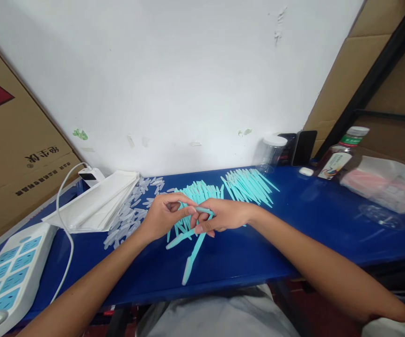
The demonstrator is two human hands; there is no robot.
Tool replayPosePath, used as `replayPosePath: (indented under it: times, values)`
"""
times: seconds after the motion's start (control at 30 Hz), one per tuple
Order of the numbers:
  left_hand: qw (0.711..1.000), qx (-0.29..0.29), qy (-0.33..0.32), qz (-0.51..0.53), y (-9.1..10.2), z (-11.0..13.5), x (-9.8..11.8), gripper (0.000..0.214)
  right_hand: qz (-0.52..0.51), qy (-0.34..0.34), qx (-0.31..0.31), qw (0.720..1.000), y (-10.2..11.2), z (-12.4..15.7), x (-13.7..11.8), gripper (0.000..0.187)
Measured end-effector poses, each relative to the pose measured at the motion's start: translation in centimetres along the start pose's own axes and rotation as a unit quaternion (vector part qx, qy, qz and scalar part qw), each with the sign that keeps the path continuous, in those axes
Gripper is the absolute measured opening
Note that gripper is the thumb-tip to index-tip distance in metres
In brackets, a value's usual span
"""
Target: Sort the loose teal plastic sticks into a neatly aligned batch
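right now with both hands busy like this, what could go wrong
The turquoise sticks jutting from the right hand could slip loose, as they seem gripped near one end. The left hand might scatter the middle pile, which it overlaps in this view. The white cable near the left forearm could snag.

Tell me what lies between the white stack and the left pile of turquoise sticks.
Pale plastic pieces, scattered on the blue table; the left hand blocks part of that stretch in the head view.
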State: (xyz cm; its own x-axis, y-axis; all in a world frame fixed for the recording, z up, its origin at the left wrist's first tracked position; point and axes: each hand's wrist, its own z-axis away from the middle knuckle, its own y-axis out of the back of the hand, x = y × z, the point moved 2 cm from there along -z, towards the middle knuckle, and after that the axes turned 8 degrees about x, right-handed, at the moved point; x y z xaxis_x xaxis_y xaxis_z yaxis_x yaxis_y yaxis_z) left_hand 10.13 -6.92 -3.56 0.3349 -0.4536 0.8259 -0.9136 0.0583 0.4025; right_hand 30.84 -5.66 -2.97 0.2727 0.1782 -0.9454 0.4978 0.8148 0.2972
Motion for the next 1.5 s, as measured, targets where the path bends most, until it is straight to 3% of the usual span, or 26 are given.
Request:
replayPosePath:
  times: [0.13,0.2,0.33,0.43,0.53,0.8,0.9,1.1,1.5]
  values:
    - [0.993,0.113,0.023,0.0,1.6,-0.8,-0.4,0.036,0.019,0.017,0.099,0.995,3.3,1.1,0.0,0.043]
    - [0.988,0.148,0.049,0.003,2.4,-1.3,-1.0,0.036,0.038,0.02,0.202,0.978,5.7,2.0,0.3,0.04]
    - [0.983,0.161,0.088,0.014,3.1,-1.8,-2.1,0.038,0.176,-0.002,0.403,0.898,10.5,3.8,1.4,0.028]
    - [0.987,0.135,0.084,0.011,2.7,-1.7,-2.2,0.039,0.229,-0.058,0.488,0.841,13.0,4.8,2.7,0.022]
    - [0.991,0.11,0.072,-0.003,2.3,-1.5,-2.0,0.04,0.264,-0.11,0.527,0.801,14.5,5.3,3.9,0.018]
    - [0.992,0.101,0.075,-0.012,2.3,-1.6,-2.1,0.041,0.303,-0.156,0.542,0.768,15.8,5.9,5.2,0.015]
    - [0.992,0.098,0.075,-0.019,2.3,-1.5,-2.1,0.041,0.343,-0.174,0.55,0.741,15.9,6.3,5.1,0.014]
    - [0.993,0.081,0.083,-0.025,2.3,-1.4,-1.8,0.042,0.474,-0.257,0.487,0.687,14.8,6.1,4.9,0.014]
    - [0.994,0.063,0.087,-0.022,2.2,-1.5,-2.0,0.041,0.501,-0.318,0.363,0.718,12.4,5.0,4.0,0.024]
